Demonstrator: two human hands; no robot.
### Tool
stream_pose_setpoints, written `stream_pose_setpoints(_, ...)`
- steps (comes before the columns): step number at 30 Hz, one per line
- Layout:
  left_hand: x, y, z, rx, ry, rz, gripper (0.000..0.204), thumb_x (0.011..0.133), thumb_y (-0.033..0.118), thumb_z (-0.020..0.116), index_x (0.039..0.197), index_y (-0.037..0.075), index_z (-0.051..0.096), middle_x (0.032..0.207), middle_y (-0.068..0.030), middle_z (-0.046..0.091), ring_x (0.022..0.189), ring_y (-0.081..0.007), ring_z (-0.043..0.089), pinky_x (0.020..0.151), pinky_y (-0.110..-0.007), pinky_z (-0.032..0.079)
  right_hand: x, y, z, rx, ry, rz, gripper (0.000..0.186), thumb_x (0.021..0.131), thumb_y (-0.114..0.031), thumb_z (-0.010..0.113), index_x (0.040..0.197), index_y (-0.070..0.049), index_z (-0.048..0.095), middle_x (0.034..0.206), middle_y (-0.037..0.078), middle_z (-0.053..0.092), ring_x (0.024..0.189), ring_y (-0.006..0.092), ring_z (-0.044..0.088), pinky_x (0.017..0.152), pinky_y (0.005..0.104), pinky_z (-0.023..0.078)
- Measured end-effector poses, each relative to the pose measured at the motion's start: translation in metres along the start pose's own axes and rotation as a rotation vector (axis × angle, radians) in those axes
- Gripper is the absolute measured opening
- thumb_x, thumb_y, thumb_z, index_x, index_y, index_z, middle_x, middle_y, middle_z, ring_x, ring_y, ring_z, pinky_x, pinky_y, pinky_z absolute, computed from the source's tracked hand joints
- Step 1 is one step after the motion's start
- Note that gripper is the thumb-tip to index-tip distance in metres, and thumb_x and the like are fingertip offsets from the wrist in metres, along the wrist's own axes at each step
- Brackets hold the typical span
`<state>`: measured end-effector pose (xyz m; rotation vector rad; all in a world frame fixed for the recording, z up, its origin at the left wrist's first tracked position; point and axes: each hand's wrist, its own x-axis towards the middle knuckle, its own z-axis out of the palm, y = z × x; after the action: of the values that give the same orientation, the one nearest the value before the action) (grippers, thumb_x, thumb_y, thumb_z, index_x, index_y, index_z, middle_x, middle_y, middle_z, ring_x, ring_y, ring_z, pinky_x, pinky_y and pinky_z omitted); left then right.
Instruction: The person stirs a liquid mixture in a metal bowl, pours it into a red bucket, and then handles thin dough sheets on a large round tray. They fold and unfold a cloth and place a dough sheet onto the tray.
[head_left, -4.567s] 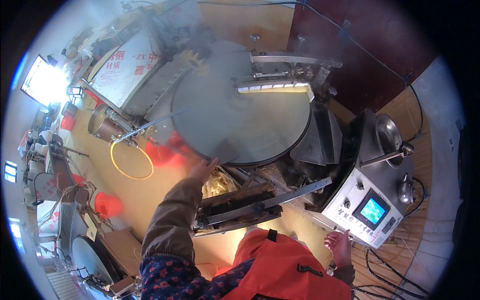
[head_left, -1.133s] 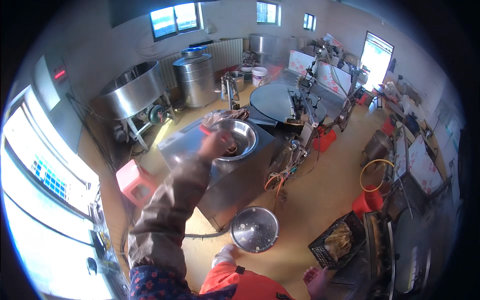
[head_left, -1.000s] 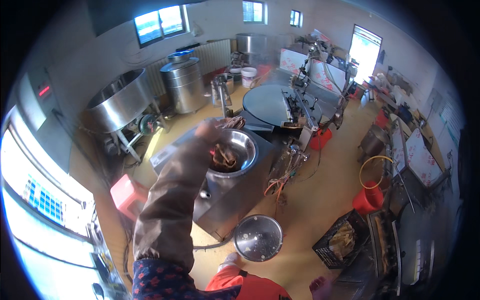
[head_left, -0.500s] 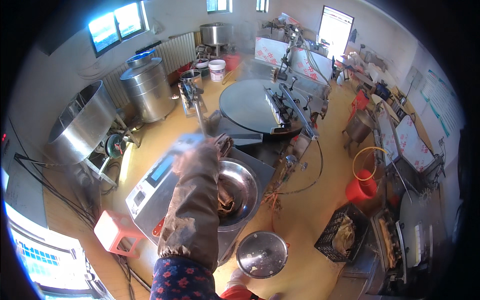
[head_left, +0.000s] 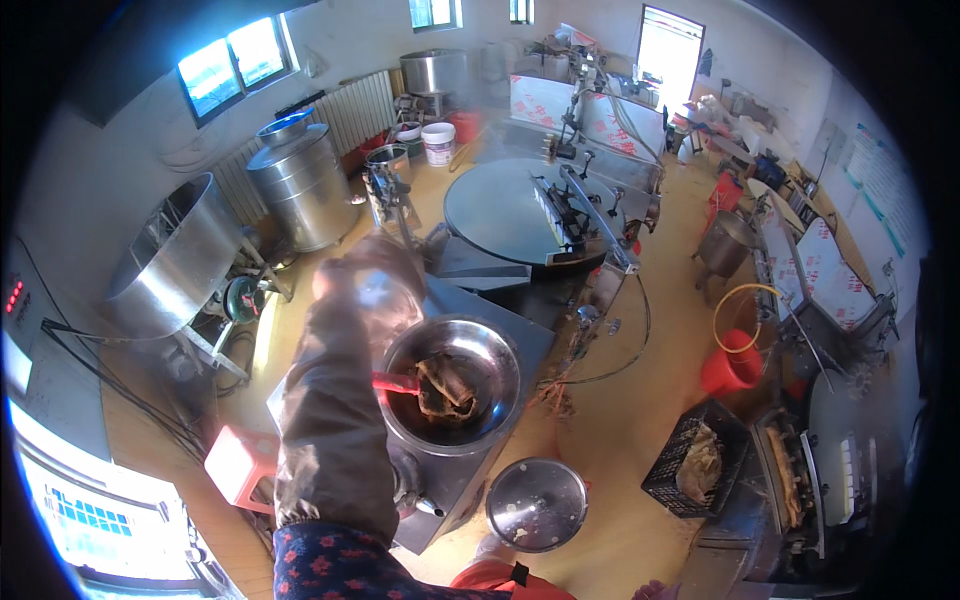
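Note:
Over the grey machine cabinet (head_left: 530,345), my left hand (head_left: 380,295) is smeared by motion. A bunched brown cloth (head_left: 368,258) shows at it, and the fingers appear closed round that cloth. A brown sleeve cover (head_left: 335,440) wraps the forearm. Close beside the wrist stands a steel basin (head_left: 508,375) on the cabinet, with folded brown, cloth-like material (head_left: 448,388) inside. A red handle (head_left: 396,382) sticks over the basin's left rim. My right hand cannot be made out.
A round griddle plate (head_left: 500,210) with a scraper arm lies beyond the cabinet. Near my foot is a round steel lid or vessel (head_left: 537,507). A pink stool (head_left: 238,465) stands left; a black crate (head_left: 695,465) and red bucket (head_left: 730,368) stand right.
My left hand and the cloth have moved left, away from the basin's far edge. More of the basin and its contents shows, and the red handle now lies over its rim.

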<state>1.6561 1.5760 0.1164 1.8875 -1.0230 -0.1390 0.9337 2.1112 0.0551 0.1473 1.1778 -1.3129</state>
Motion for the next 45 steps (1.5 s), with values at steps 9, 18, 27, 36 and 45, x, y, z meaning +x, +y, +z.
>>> stream_pose_setpoints(9,0.012,0.051,-0.186,-1.223,-0.139,0.038,0.035,0.082,0.017,0.05,0.105,-0.007,0.058,0.097,-0.017,0.064,0.079,-0.0262,0.063,0.074,-0.033,0.052,0.037,-0.012,-0.011,0.028,-0.253,0.066,0.057,0.093,-0.052,0.042,0.106,0.001,0.058,0.091,0.014,0.065,0.086,0.0271,0.06,0.079,0.0394,0.049)
stream_pose_setpoints(18,-0.128,0.26,-0.314,-1.3,-0.341,0.48,0.029,0.095,0.016,0.04,0.115,0.003,0.055,0.105,-0.0116,0.062,0.094,-0.024,0.062,0.083,-0.035,0.053,0.034,-0.019,0.025,-0.3,-0.263,-0.083,0.051,0.094,-0.054,0.039,0.095,-0.007,0.057,0.087,0.008,0.06,0.08,0.0211,0.059,0.072,0.0349,0.049)
stream_pose_setpoints(27,-0.439,0.403,-0.198,-1.18,-0.747,0.413,0.03,0.095,0.01,0.035,0.119,0.006,0.052,0.11,-0.0044,0.057,0.099,-0.0157,0.057,0.083,-0.029,0.05,-0.097,-0.092,0.152,-0.864,-0.788,-1.234,0.093,0.073,-0.036,0.077,0.141,0.0,0.025,0.142,0.019,0.031,0.132,0.0321,0.033,0.108,0.0415,0.03)
stream_pose_setpoints(36,-0.661,0.415,-0.057,-1.366,-1.072,-0.026,0.024,0.095,0.01,0.04,0.114,0.002,0.052,0.104,-0.0102,0.059,0.096,-0.0212,0.057,0.086,-0.034,0.047,-0.1,-0.128,0.0,-0.998,0.023,-1.585,0.021,0.088,-0.004,0.052,0.109,-0.003,0.057,0.092,0.015,0.06,0.087,0.0269,0.063,0.074,0.0353,0.05)
stream_pose_setpoints(45,-0.732,0.421,-0.01,-1.39,-1.295,-0.16,0.023,0.096,0.021,0.044,0.109,0.005,0.054,0.099,-0.0068,0.059,0.092,-0.0185,0.057,0.084,-0.033,0.046,-0.103,-0.153,-0.085,-1.034,-0.258,-1.087,0.05,0.083,-0.03,0.071,0.124,-0.009,0.051,0.116,0.01,0.048,0.107,0.0192,0.052,0.086,0.0328,0.047)
